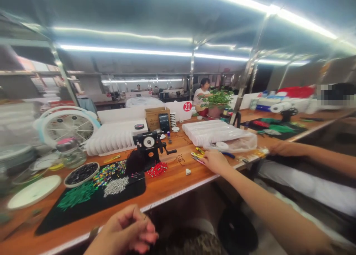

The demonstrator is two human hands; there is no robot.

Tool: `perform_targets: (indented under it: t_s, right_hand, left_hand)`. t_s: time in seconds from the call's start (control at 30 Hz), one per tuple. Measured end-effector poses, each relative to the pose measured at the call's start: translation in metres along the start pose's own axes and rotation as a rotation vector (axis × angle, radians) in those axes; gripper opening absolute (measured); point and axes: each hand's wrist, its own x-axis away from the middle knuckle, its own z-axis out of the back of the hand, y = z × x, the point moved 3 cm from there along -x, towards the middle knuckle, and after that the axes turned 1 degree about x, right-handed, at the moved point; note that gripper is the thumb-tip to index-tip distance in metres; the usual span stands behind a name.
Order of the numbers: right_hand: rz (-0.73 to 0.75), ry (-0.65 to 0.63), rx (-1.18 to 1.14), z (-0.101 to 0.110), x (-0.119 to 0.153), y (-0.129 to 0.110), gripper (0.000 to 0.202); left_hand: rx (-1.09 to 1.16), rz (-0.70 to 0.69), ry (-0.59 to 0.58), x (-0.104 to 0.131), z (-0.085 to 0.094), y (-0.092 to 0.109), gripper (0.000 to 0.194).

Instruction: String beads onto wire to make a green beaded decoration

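Note:
My left hand (126, 227) is in front of the table edge, with its fingers curled and thumb pressed in. A thin dark sliver shows at its fingertips, too small to name. On the wooden table, my right hand (215, 161) has its fingers closed around a yellow tool with pink parts (197, 157), partly hidden by them. Just beyond lies a blue-handled tool (229, 155). Left of that hand are a small white lump (188, 172) and dark wire bits (179, 159). A black hand-cranked machine with a dial (149, 141) stands further left, beside red beaded pieces (157, 169).
A black mat (122, 193) bears green strips (78, 196), silver pieces (116, 186) and coloured beads (107, 173). Around it are a bowl of black pieces (82, 174), white spools (111, 143) and a fan (69, 127). Bagged spools (217, 133) lie behind. A co-worker's arm (314, 154) reaches in at right.

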Motion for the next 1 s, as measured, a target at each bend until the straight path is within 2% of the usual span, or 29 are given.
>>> perform_targets:
  t_s: [0.13,0.2,0.27,0.37,0.43,0.5,0.57,0.6,0.67,0.77,0.87,1.0]
  right_hand:
    - [0.083,-0.029,-0.080,-0.011,-0.002,-0.023,0.021]
    - [0.096,-0.028,-0.138,-0.009,-0.002,-0.029,0.023]
    - [0.103,-0.019,-0.217,-0.001,0.004,-0.037,0.025]
    - [0.162,-0.022,-0.374,0.020,0.027,-0.061,0.028]
    - [0.280,-0.090,-0.582,0.033,0.050,-0.083,0.026]
    - [0.390,-0.226,-1.012,0.042,0.070,-0.103,0.023]
    - [0.365,-0.267,-1.306,0.045,0.082,-0.113,0.024]
    - [0.320,-0.247,-1.366,0.044,0.084,-0.115,0.026]
    - [0.246,-0.201,-1.403,0.041,0.084,-0.114,0.028]
    - [0.241,-0.176,-1.359,0.036,0.081,-0.109,0.031]
    - [0.282,-0.111,-1.215,0.035,0.081,-0.101,0.034]
    - [0.317,-0.088,-0.988,0.030,0.087,-0.094,0.041]
  left_hand:
    - [0.060,-0.008,0.034,-0.020,-0.012,0.017,0.038]
    - [0.087,-0.036,0.048,-0.029,-0.019,0.023,0.039]
    - [0.084,-0.058,0.027,-0.036,-0.026,0.026,0.038]
    - [0.083,-0.068,-0.040,-0.045,-0.035,0.027,0.034]
    - [0.096,-0.074,-0.097,-0.050,-0.042,0.025,0.032]
    - [0.101,-0.072,-0.154,-0.054,-0.048,0.023,0.030]
    - [0.119,-0.064,-0.189,-0.056,-0.053,0.021,0.029]
    - [0.136,-0.062,-0.198,-0.056,-0.055,0.021,0.028]
    - [0.182,-0.061,-0.207,-0.056,-0.057,0.020,0.028]
    - [0.229,-0.060,-0.199,-0.057,-0.056,0.022,0.028]
    - [0.250,-0.091,-0.135,-0.060,-0.051,0.024,0.026]
    - [0.232,-0.161,-0.061,-0.067,-0.048,0.025,0.026]
